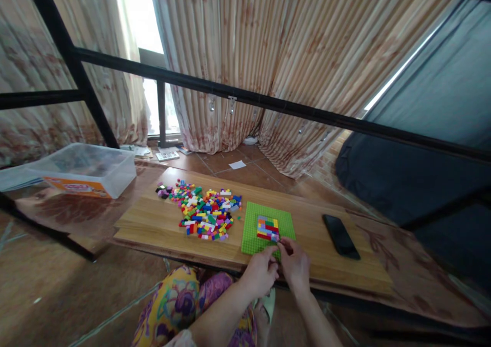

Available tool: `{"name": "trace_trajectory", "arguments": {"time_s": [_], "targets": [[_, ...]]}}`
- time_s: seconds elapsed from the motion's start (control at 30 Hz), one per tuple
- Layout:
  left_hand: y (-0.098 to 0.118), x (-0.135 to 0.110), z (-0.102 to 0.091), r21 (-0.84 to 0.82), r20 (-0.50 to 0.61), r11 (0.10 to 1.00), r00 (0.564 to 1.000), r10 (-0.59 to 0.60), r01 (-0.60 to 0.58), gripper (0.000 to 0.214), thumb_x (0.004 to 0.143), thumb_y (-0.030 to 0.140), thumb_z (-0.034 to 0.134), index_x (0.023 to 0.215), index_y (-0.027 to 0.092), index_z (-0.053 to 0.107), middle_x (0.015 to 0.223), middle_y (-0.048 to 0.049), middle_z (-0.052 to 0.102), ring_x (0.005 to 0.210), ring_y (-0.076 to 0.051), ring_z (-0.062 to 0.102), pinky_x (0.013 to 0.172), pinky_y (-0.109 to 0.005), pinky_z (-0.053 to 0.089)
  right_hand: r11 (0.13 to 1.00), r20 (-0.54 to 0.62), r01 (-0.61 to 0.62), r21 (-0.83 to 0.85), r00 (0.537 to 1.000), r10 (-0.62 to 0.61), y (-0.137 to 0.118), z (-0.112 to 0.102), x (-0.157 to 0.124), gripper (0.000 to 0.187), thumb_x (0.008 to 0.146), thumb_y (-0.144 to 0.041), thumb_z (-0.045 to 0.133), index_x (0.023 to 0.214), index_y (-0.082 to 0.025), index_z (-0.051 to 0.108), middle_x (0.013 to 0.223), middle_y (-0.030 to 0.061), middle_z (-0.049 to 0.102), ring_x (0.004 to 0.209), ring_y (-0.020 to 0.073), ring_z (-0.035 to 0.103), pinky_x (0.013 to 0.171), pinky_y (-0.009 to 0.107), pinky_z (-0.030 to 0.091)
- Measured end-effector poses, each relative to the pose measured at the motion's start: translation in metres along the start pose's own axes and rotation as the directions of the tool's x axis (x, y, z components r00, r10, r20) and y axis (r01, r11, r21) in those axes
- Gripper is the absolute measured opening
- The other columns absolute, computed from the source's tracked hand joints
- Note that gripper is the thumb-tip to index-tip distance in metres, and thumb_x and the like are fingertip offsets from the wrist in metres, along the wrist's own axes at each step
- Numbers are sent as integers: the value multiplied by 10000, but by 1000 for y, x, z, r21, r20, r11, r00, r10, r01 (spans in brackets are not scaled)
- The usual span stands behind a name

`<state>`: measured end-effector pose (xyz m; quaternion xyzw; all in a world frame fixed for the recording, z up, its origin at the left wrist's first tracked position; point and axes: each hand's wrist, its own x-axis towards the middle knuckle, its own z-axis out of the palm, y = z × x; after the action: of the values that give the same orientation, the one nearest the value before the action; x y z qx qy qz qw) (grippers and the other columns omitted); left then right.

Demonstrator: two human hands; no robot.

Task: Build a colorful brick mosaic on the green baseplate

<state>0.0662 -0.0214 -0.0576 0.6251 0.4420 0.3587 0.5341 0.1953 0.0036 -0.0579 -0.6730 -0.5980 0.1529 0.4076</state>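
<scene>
Clear plastic bin (88,168) sat far left, off the wood board (153,221), well apart from the hands. Loose brick pile (203,211) lay on the board's left half, just beside the green baseplate (251,237), probably kept there for short reach. The baseplate lay flat near the board's front edge, close to the person's lap. A multicolour brick patch (267,228) was pressed onto its right part.

Left hand (261,273) rested at the plate's near edge, fingers curled narrow and turned toward the right hand; likely steadying the plate. Right hand (295,265) was just beside it, touching or nearly so, fingertips drawn together at the patch's near right corner. Too small to tell whether either hand pinched a brick.

Black phone (340,236) lay flat, screen dark, right of the plate, apart from the bricks, seemingly parked out of the way. Dark cloth (402,178) hung further right.
</scene>
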Motion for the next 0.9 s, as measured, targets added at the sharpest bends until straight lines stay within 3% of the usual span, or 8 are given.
{"name": "trace_trajectory", "arguments": {"time_s": [0.13,0.3,0.43,0.63,0.77,0.9], "targets": [[1,-1,1,0,-11,1000,1000,-1,1,530,794,116,401,1321,115,455,769,-40,642,623,-150,609,663,-283,481,999,-27,22,-45,999,-23,-1,-4,1,329,827,-391,456,917,-173,685,941,112,721,868,242,663,790,360,480],[2,-1,0,0,-8,1000,1000,15,-15,530,780,101,404,1302,143,487,742,-33,638,599,-152,607,611,-270,475,995,51,87,-51,995,-84,1,-2,3,320,835,-366,443,902,-171,688,947,106,711,864,234,649,795,360,475],[5,-3,-1,-15,-28,999,999,46,-47,510,762,89,424,1255,149,541,706,-30,633,615,-157,612,616,-262,476,993,15,70,-98,997,-69,-2,-1,1,316,834,-376,465,922,-170,689,966,115,711,882,249,645,798,373,471],[16,-26,-19,-198,-181,978,983,29,-65,381,839,154,408,1172,181,590,746,-28,657,602,-129,600,599,-238,468,988,-10,147,-44,989,-147,-35,7,0,285,851,-365,475,915,-180,682,959,97,705,876,221,639,804,353,469],[18,-43,-46,-324,-345,943,938,-38,-82,281,846,228,471,1076,170,621,791,-31,654,582,-103,573,573,-215,464,986,104,169,11,980,-169,-66,29,-2,248,850,-323,483,926,-190,677,946,77,701,823,202,634,756,336,476],[15,-45,-64,-510,-534,851,823,-196,-128,203,791,246,533,928,141,640,676,0,590,501,-75,504,495,-188,425,969,320,245,33,916,-242,-90,55,-9,233,848,-255,489,959,-187,681,971,79,686,905,210,614,796,333,460]]}}
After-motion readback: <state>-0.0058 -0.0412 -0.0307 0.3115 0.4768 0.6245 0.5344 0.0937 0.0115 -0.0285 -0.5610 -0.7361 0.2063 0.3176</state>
